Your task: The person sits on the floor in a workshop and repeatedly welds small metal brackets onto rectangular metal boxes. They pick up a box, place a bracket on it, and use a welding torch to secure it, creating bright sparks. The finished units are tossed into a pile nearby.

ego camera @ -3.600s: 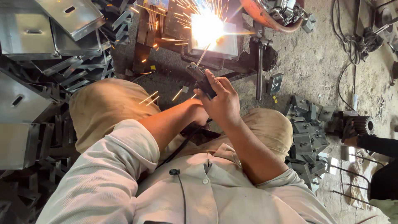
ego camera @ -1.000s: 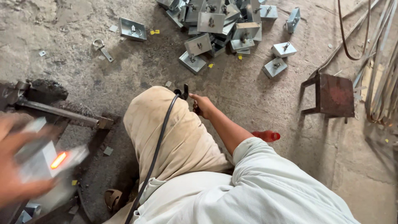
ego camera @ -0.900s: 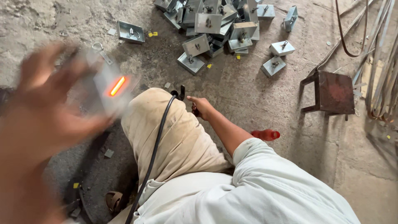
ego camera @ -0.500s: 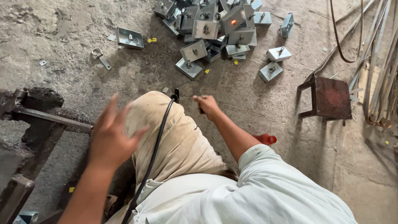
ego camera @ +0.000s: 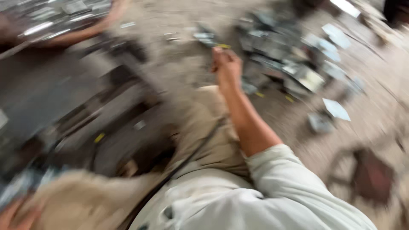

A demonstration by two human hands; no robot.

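While the whole view smears with motion, a bare forearm (ego camera: 76,32) lies along the upper left edge over a blur of grey metal pieces (ego camera: 55,17); whose arm it is I cannot tell. At the bottom left corner, fingertips of the left hand (ego camera: 15,215) just show beside the tan trouser knee (ego camera: 81,198), too blurred to tell whether they are spread or closed. A black cable (ego camera: 179,164) runs up across the lap toward the middle. There the right hand (ego camera: 227,66) is raised out from the white sleeve (ego camera: 277,187), fingers curled together as if gripping something small and dark, though the thing itself cannot be made out. Just beyond and to the right of that hand lies the heap of metal brackets (ego camera: 294,64) on the concrete floor (ego camera: 375,106): flat, square, pale grey plates, jumbled, a few lying apart at its right edge. A rusty stool (ego camera: 370,179) stands lower right.
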